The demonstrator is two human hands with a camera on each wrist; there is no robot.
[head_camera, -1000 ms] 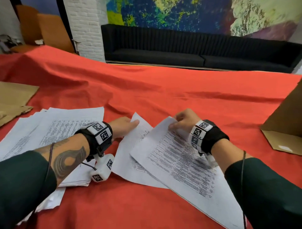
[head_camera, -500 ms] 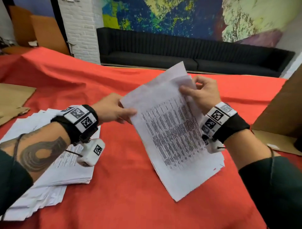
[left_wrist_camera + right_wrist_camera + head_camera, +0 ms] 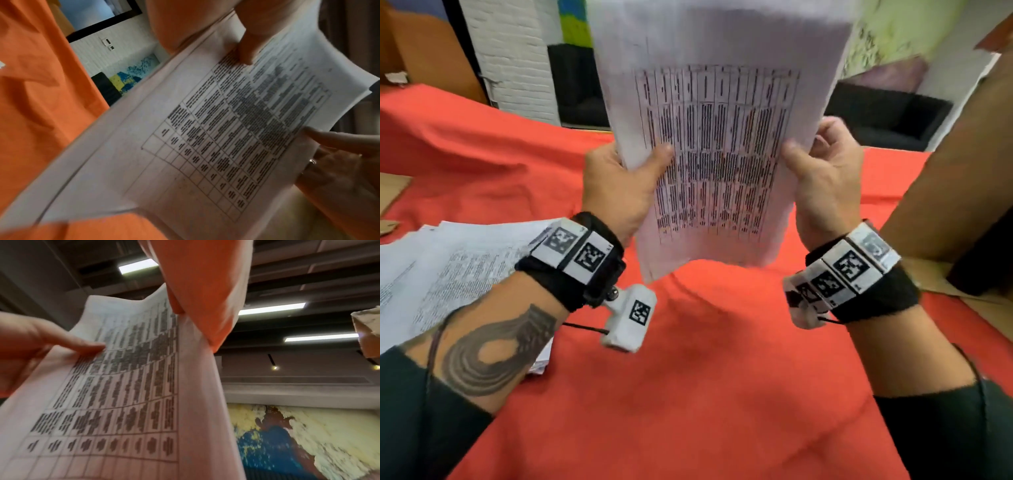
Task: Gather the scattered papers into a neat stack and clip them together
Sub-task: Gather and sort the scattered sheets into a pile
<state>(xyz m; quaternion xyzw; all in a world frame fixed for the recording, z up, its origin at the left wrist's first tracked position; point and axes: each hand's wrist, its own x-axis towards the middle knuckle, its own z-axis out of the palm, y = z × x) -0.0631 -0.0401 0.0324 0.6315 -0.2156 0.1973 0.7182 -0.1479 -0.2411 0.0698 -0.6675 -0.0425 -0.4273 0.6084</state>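
Note:
A small bundle of printed sheets (image 3: pixel 719 144) with a table on the front stands upright in the air above the red cloth. My left hand (image 3: pixel 619 185) grips its left edge, thumb on the front. My right hand (image 3: pixel 822 178) grips the right edge the same way. The left wrist view shows the sheets (image 3: pixel 205 154) with my left thumb and the right hand's fingers on them. In the right wrist view the sheets (image 3: pixel 123 402) curve slightly. A larger pile of papers (image 3: pixel 448 274) lies loosely on the cloth at the left, partly under my left forearm. No clip is in view.
A red cloth (image 3: pixel 705 394) covers the table. Cardboard (image 3: pixel 962 192) rises at the right, with a flat piece (image 3: pixel 941 277) at its foot. More cardboard (image 3: pixel 390 192) lies at the far left. A black sofa (image 3: pixel 887 116) and white brick pillar (image 3: pixel 513 58) stand behind.
The two loose sheets were picked off the cloth, brought together and raised upright in front of me. Both hands moved from the top corners to the side edges.

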